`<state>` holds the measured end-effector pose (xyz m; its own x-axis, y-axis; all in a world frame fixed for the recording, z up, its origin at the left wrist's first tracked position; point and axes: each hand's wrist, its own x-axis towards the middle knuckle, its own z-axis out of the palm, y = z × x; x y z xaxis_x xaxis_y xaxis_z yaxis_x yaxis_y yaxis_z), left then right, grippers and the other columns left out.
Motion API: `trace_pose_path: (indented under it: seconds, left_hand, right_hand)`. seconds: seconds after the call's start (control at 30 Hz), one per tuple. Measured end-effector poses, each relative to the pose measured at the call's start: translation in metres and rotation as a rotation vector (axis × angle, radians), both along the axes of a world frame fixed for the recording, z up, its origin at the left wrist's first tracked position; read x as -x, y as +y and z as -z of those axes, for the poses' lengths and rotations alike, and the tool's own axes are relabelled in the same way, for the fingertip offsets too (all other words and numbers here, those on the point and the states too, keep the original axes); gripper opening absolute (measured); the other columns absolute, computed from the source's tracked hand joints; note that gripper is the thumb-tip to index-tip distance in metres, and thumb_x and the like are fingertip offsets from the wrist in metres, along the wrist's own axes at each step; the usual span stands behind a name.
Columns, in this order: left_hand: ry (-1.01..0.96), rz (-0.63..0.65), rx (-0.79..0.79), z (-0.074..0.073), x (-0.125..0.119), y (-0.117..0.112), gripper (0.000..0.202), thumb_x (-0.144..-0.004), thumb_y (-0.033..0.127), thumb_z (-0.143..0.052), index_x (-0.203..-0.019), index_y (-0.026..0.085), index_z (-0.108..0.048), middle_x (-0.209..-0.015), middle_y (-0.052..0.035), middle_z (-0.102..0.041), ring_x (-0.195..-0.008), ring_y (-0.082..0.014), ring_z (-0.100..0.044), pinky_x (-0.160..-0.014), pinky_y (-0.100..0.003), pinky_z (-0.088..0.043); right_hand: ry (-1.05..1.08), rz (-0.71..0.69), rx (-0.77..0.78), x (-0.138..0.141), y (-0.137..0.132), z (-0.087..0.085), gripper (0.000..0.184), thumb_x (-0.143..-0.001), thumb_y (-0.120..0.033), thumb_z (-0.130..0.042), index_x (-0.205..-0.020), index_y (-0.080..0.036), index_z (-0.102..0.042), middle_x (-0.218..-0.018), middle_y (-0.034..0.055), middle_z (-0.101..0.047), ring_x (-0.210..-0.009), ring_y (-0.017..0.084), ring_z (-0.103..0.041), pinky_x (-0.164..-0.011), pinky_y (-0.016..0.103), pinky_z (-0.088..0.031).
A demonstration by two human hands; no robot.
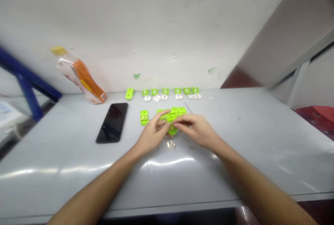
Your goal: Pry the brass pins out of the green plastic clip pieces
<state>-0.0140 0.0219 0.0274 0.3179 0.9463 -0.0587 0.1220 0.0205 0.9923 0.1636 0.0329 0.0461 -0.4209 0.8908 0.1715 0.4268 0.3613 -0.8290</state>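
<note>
Between my hands is a small bright green plastic shell with brass-coloured metal bits in it. My left hand grips its left side with thumb and fingers. My right hand is closed in a pinch at the shell's right side; whatever lies between those fingertips is too small to make out. Just behind my fingers lie several more green shells, partly hidden. Another green shell with metal bits inside rests left of my left hand. Several loose brass-coloured metal pieces are scattered on the table in front of the held shell.
Along the wall stand a row of green shells with white pieces before them, and a closed green case. A black phone and a tilted-looking drink bottle are at left. A thin rod lies behind my right hand.
</note>
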Motion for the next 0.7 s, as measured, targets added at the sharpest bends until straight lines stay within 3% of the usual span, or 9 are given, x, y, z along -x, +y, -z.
trace_pose_path:
  seconds: [0.27, 0.57, 0.7]
  left_hand:
    - [-0.027, 0.041, -0.001, 0.006, 0.000, -0.001, 0.055, -0.082, 0.024, -0.055, -0.134, 0.026, -0.038, -0.110, -0.0080, -0.064, -0.076, -0.0180, -0.068, -0.076, -0.035, -0.053]
    - [-0.150, 0.081, 0.069, 0.012, 0.000, -0.001, 0.059, -0.081, 0.032, -0.062, -0.134, 0.026, -0.037, -0.110, -0.0092, -0.065, -0.086, -0.0208, -0.068, -0.079, -0.037, -0.052]
    - [-0.156, 0.086, 0.106, 0.013, 0.002, 0.002, 0.057, -0.081, 0.034, -0.063, -0.132, 0.025, -0.039, -0.099, -0.0071, -0.067, -0.079, -0.0204, -0.069, -0.071, -0.033, -0.052]
  right_hand:
    - [-0.172, 0.038, -0.246, 0.001, -0.001, 0.008, 0.016, -0.085, -0.017, -0.055, -0.088, -0.022, -0.069, -0.086, 0.0024, -0.069, -0.077, 0.015, -0.061, -0.067, 0.027, -0.046]
    - [-0.257, 0.032, -0.313, 0.001, -0.003, 0.010, 0.016, -0.086, -0.017, -0.053, -0.090, -0.021, -0.068, -0.088, 0.0042, -0.064, -0.081, 0.016, -0.059, -0.072, 0.028, -0.046]
    - [-0.223, 0.057, -0.327, 0.000, -0.003, 0.007, 0.017, -0.086, -0.018, -0.052, -0.095, -0.021, -0.066, -0.088, 0.0037, -0.065, -0.077, 0.015, -0.059, -0.069, 0.028, -0.047]
